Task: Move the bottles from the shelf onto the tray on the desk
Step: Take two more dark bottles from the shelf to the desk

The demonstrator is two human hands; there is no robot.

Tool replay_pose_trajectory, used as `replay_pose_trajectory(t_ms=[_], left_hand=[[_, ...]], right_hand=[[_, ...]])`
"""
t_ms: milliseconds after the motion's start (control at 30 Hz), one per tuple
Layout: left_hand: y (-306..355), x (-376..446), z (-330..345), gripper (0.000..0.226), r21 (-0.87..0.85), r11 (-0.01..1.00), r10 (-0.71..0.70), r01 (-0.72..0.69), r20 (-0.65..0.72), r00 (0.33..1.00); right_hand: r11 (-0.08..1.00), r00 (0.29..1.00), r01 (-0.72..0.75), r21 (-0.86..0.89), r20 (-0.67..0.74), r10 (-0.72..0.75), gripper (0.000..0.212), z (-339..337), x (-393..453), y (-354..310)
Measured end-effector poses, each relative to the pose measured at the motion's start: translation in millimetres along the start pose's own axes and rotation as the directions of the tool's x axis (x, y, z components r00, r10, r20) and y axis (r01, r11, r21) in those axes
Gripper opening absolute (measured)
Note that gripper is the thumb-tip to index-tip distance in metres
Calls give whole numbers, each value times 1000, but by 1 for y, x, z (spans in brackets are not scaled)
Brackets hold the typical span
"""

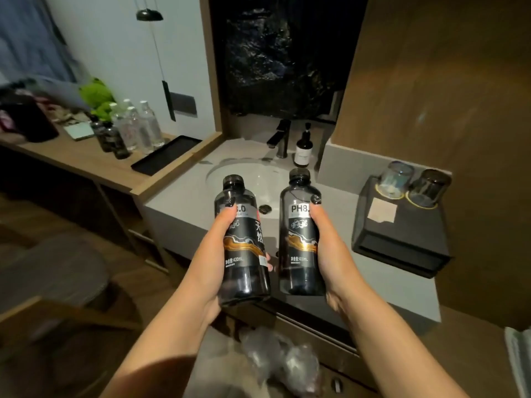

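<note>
Two dark bottles are held upright in the head view, side by side and just apart, above the basin (258,179) of a grey washstand. The left bottle (242,242) is gripped by the left hand (214,254), whose fingers are curled round its labelled middle, the thumb laid across the front. The right bottle (301,237) is gripped likewise by the right hand (330,254), thumb on the label. Well to the left, a black tray (166,155) is seen on the wooden bench (86,159); its near end is bare, while clear bottles (140,124) and two small dark bottles (112,139) are grouped at its far end, whether on it or beside it cannot be told. A tap (280,137) and a pump dispenser (303,147) are placed behind the basin, and two upturned glasses (411,183) are set on a dark box (402,239) at the right.
</note>
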State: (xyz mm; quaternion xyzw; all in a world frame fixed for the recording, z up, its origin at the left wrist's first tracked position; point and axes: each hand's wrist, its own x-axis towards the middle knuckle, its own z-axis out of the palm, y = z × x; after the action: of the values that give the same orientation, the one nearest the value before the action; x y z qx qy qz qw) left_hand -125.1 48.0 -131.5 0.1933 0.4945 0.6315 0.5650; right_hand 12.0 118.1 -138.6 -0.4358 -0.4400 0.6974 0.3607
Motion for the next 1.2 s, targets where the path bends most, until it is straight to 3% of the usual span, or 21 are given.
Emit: replay_pose_trajectory(t_ms=[267, 500, 633, 700, 900, 1067, 1200], left_hand=[[33, 72, -68, 49, 66, 998, 16, -7, -138, 990], [88, 157, -120, 70, 210, 976, 104, -54, -234, 967], [112, 185, -150, 47, 197, 976, 142, -93, -250, 958], [123, 196, -167, 39, 123, 990, 94, -63, -263, 960], [157, 231, -227, 47, 63, 997, 52, -35, -294, 954], [199, 259, -291, 68, 80, 997, 37, -15, -284, 958], [238, 281, -345, 51, 116, 993, 17, 17, -283, 959]], right_hand=[[996, 999, -35, -79, 32, 37, 49, 60, 88, 18], [991, 996, -71, -113, 39, 76, 55, 115, 179, 6], [984, 993, -60, -168, 90, 76, 48, 152, 211, -4], [978, 991, -54, -201, 111, 77, 46, 170, 223, -7], [958, 982, -44, -282, 162, 92, 50, 240, 256, -5], [957, 984, -40, -286, 153, 87, 54, 310, 286, 9], [978, 994, -38, -205, 95, 58, 48, 370, 313, 20]])
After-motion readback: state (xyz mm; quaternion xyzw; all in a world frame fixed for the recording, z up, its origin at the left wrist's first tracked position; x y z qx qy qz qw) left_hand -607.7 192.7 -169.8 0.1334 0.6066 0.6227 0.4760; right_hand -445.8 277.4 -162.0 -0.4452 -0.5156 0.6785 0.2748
